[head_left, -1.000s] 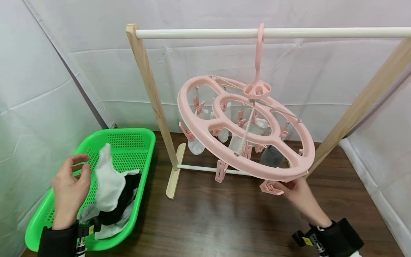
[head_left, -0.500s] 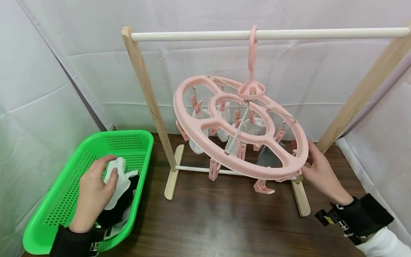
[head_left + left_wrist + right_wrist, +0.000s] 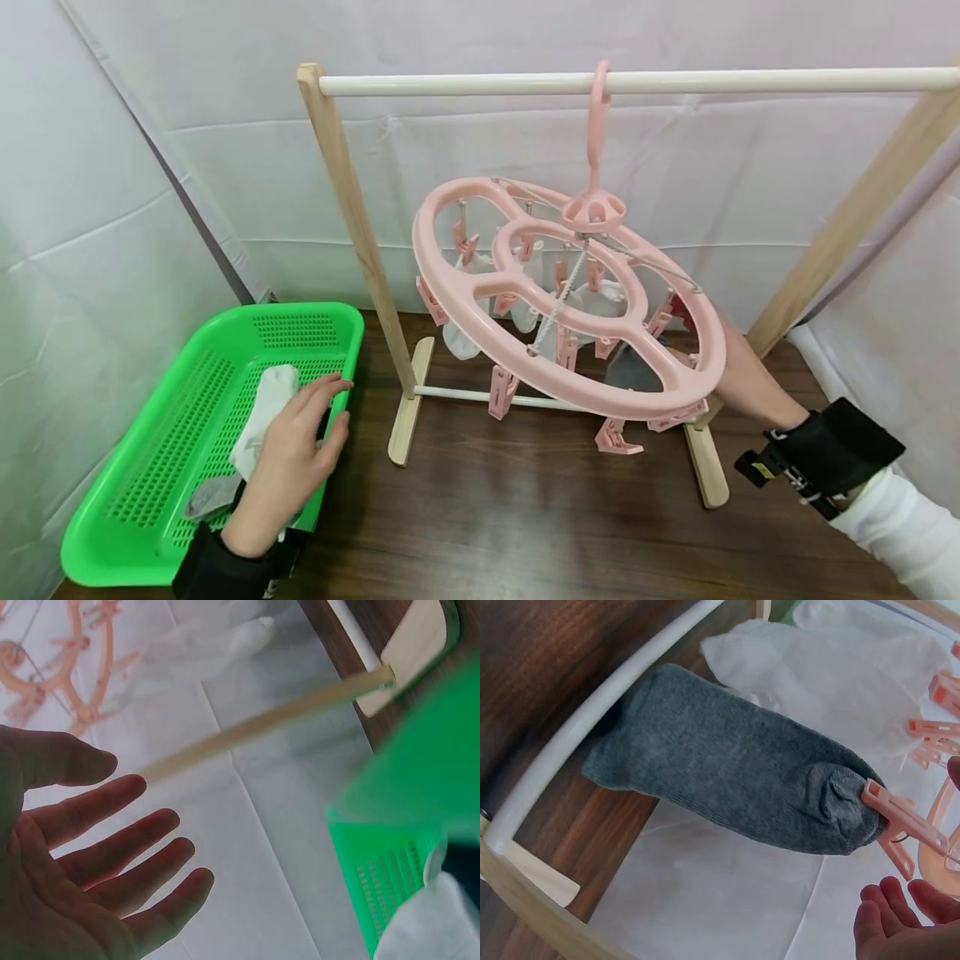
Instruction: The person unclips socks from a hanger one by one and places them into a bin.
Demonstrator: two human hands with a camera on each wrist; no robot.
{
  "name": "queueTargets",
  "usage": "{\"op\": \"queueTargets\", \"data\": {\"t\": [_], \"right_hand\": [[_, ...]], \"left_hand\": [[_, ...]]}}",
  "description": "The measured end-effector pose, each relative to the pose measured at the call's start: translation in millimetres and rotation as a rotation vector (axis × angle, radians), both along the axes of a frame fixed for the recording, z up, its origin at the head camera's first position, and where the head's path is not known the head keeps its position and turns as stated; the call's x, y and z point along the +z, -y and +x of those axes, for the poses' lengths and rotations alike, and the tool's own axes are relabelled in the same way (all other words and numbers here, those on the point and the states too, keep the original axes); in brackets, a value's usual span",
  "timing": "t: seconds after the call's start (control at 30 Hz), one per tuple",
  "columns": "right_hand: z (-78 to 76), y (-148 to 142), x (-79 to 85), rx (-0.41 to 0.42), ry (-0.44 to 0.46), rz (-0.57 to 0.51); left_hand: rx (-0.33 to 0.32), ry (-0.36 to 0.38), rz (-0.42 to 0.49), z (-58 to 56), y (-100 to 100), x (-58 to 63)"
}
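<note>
Currently, left hand (image 3: 292, 450) open, fingers extended, over right part of green basket (image 3: 105, 557). White sock (image 3: 266, 408) and grey cloth (image 3: 212, 497) in basket, just left of hand. Right hand (image 3: 738, 375) at right side of pink hanger (image 3: 637, 405), fingers relaxed and open, just beside pink peg (image 3: 904, 817). Peg clamps one end of dark grey sock (image 3: 720, 757), hanging below hanger ring. Hanger tilted, hooked over white rod (image 3: 450, 84). Pale sock (image 3: 461, 342) hangs farther left. Brown floor (image 3: 480, 525) beneath.
</note>
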State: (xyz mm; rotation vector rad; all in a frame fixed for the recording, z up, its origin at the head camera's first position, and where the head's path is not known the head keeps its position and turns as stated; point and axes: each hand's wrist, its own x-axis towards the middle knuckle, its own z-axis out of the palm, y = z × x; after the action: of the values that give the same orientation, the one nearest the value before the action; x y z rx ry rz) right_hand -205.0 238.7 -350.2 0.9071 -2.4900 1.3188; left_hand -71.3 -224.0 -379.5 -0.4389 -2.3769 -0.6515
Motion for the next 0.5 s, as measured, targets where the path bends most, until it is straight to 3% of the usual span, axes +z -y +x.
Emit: {"op": "queueTargets", "data": {"t": [0.3,0.5], "right_hand": [[-10.4,6,12.7,0.083,-0.011,0.006],[-12.2,8,11.3,0.044,-0.024,0.012]], "left_hand": [[-0.075,0.025,-0.052,4.1,-20,-4.0],[-0.103,0.042,-0.087,5.4,-28,-6.2]]}}
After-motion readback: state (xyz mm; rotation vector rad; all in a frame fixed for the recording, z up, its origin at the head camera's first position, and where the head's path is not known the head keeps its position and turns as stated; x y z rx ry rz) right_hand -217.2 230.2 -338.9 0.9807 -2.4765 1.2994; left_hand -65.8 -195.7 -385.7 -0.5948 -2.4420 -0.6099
